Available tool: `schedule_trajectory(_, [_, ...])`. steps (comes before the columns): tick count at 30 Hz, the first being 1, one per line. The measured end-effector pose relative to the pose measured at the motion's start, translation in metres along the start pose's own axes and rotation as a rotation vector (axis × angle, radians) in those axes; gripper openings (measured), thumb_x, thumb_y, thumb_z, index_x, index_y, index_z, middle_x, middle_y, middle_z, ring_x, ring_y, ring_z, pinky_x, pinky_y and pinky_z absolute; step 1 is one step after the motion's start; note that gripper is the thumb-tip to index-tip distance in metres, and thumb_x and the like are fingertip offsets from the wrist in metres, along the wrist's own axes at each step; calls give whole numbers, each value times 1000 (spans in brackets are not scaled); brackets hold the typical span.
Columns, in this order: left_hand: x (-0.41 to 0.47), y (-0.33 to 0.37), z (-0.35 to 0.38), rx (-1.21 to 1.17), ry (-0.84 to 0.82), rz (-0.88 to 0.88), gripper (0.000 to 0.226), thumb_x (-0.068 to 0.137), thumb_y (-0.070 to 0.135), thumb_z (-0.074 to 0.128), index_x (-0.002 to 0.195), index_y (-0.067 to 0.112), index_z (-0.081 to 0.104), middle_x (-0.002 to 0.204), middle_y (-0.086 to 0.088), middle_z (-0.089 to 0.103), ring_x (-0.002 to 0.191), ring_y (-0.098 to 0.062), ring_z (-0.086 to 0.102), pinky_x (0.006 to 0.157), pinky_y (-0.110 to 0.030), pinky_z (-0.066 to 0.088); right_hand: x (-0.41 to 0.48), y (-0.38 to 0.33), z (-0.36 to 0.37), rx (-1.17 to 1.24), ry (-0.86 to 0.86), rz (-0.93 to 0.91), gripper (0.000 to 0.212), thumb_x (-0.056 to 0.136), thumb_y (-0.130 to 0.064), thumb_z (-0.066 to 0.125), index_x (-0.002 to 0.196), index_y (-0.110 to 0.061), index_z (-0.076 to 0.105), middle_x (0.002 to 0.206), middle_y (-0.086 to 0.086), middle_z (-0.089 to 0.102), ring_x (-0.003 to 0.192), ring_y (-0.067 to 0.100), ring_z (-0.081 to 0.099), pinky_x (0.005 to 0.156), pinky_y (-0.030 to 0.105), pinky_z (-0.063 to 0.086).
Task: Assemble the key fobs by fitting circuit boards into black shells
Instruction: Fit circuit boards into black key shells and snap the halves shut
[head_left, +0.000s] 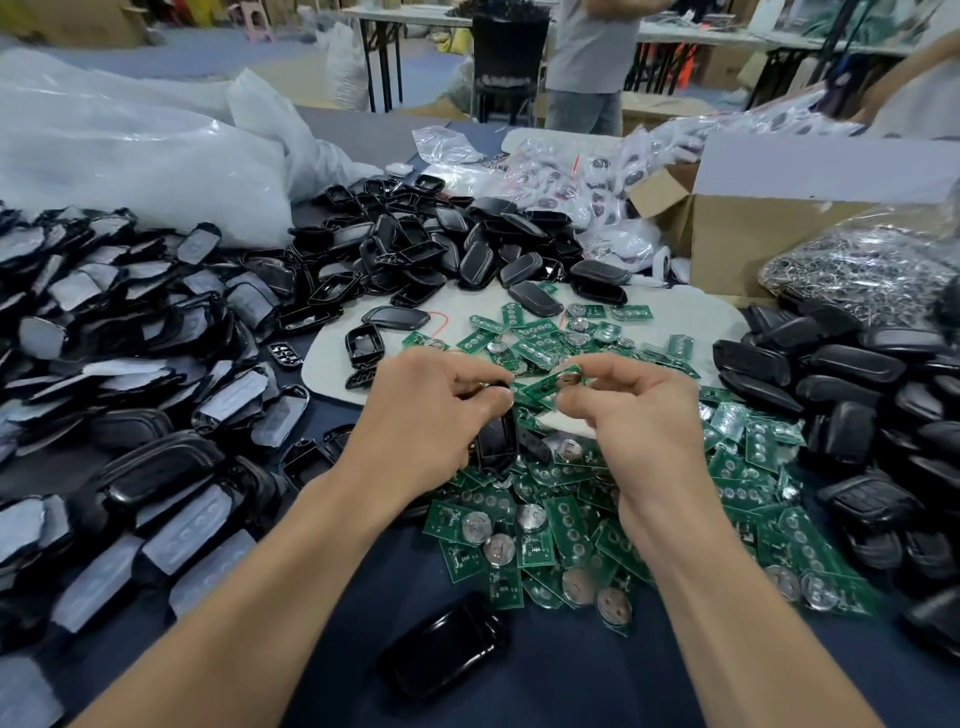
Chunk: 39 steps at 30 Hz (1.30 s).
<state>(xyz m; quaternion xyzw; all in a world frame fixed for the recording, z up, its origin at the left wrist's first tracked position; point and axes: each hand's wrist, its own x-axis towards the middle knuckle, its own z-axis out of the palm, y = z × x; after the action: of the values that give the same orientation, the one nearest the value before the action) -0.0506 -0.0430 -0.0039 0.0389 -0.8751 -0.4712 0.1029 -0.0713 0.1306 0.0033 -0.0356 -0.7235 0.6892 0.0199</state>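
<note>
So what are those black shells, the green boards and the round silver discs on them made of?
Black shell in the left hand: likely moulded plastic with a glossy finish, judging by its sharp reflections. Green board pinched by the right hand: looks like rigid circuit-board laminate, thin, flat and matte green. Silver discs: probably metal coin batteries, going by their dull metallic shine.

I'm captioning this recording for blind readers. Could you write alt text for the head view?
A person's left hand holds a black shell while the right hand pinches a green circuit board beside it, above a heap of circuit boards on a dark table. To both sides lie piles of black shells.
</note>
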Motion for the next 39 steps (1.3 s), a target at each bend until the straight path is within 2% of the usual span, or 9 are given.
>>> schedule_trajectory(5, [0, 0, 2, -19, -23, 16, 15, 93, 22, 78, 102, 33, 81, 63, 26, 71, 36, -14, 61, 40, -16, 46, -6, -5, 0, 145, -133, -6, 30, 86, 2, 65, 73, -22, 79, 71, 11, 74, 59, 18, 65, 51, 25, 52])
schedule_trajectory(10, [0, -1, 1, 29, 6, 72, 21, 102, 21, 65, 115, 31, 79, 47, 21, 62, 38, -3, 59, 47, -7, 41, -8, -3, 3, 34, -153, -87, 2, 82, -25, 77, 80, -24, 78, 74, 9, 76, 62, 21, 69, 61, 35, 59])
schedule_trajectory(13, [-1, 2, 1, 47, 29, 119, 23, 103, 22, 63, 115, 33, 79, 49, 29, 60, 42, -4, 60, 51, -9, 44, -10, 0, 4, -190, -83, -147, 7, 82, -25, 79, 85, -29, 74, 66, 1, 75, 54, 16, 71, 59, 40, 60])
schedule_trajectory(17, [-2, 4, 0, -3, 46, 168, 22, 100, 21, 67, 110, 35, 81, 49, 26, 62, 40, -5, 59, 49, -16, 48, -15, -1, 6, -406, -73, -230, 28, 64, -51, 77, 88, -40, 69, 63, -4, 73, 56, 19, 71, 59, 41, 61])
schedule_trajectory(20, [-1, 7, -1, -71, 61, 156, 21, 96, 20, 71, 101, 37, 83, 63, 29, 69, 46, 4, 59, 50, -9, 43, -16, -2, 8, -357, -149, -195, 23, 66, -42, 80, 87, -37, 71, 64, -2, 74, 55, 22, 72, 55, 38, 58])
schedule_trajectory(23, [-3, 8, 0, -59, 83, 203, 20, 97, 31, 70, 86, 45, 77, 71, 18, 74, 53, -6, 65, 50, -23, 51, -13, -1, 8, -235, -124, -131, 13, 77, -27, 84, 83, -31, 74, 64, 0, 75, 51, 18, 73, 50, 32, 53])
schedule_trajectory(26, [-7, 9, 3, -135, -18, 182, 17, 96, 40, 69, 84, 50, 77, 68, 9, 75, 51, -10, 70, 50, -32, 58, -11, 1, 9, -151, 27, -106, 10, 78, -29, 84, 83, -34, 76, 66, 0, 76, 51, 19, 73, 56, 45, 63])
schedule_trajectory(32, [-4, 7, 10, -199, -77, 111, 38, 96, 11, 70, 85, 46, 78, 73, 7, 78, 61, -13, 74, 55, -25, 60, -11, 4, 11, -9, 47, -78, 10, 85, -16, 80, 85, -26, 76, 71, 0, 78, 57, 22, 75, 63, 43, 64])
schedule_trajectory(39, [1, 0, 5, -119, 38, -35, 37, 105, 12, 55, 121, 39, 75, 72, 13, 76, 61, -5, 74, 69, -34, 65, -10, 3, 8, -85, 75, -178, 27, 99, -7, 62, 109, -32, 61, 71, -2, 75, 56, 13, 70, 53, 25, 56])
